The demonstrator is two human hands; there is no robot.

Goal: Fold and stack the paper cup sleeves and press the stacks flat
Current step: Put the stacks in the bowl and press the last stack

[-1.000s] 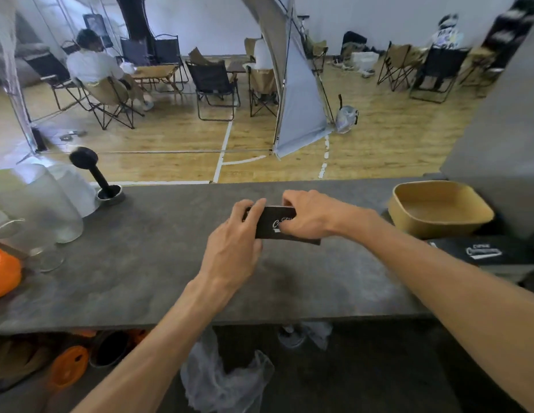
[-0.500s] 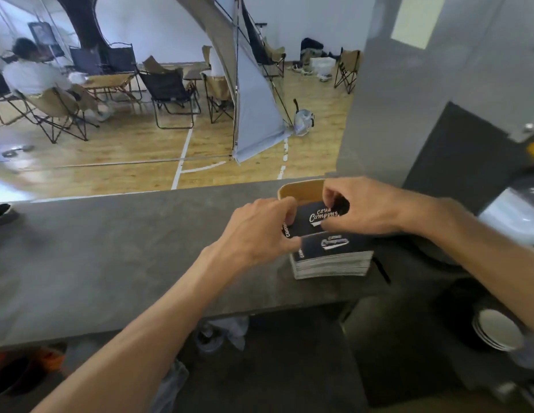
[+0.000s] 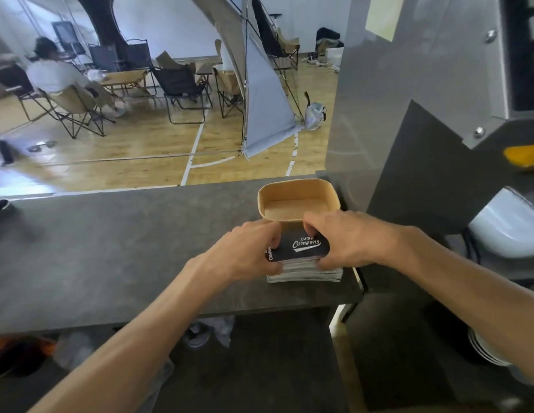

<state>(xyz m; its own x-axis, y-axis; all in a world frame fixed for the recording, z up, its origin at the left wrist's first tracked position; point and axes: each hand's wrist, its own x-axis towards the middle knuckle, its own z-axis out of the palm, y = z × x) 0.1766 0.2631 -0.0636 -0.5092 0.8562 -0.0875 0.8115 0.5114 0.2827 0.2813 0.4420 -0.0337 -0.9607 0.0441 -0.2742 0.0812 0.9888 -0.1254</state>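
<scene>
Two hands, one stack of sleeves, one tray.
Left hand [image 3: 253, 248] and right hand [image 3: 346, 239] grip the top sleeves of the stack [image 3: 304, 265] on the counter [image 3: 110, 248]; the brown tray [image 3: 298, 204] sits just behind.

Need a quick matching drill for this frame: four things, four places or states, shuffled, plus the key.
Things:
1. tan paper tray
2. stack of black printed paper cup sleeves
3. left hand
4. right hand

Places or states:
A. grips the stack's left end
B. on the grey counter, near its right end
C. just behind the stack
D. grips the stack's right end

Pairs: 1-C, 2-B, 3-A, 4-D
</scene>
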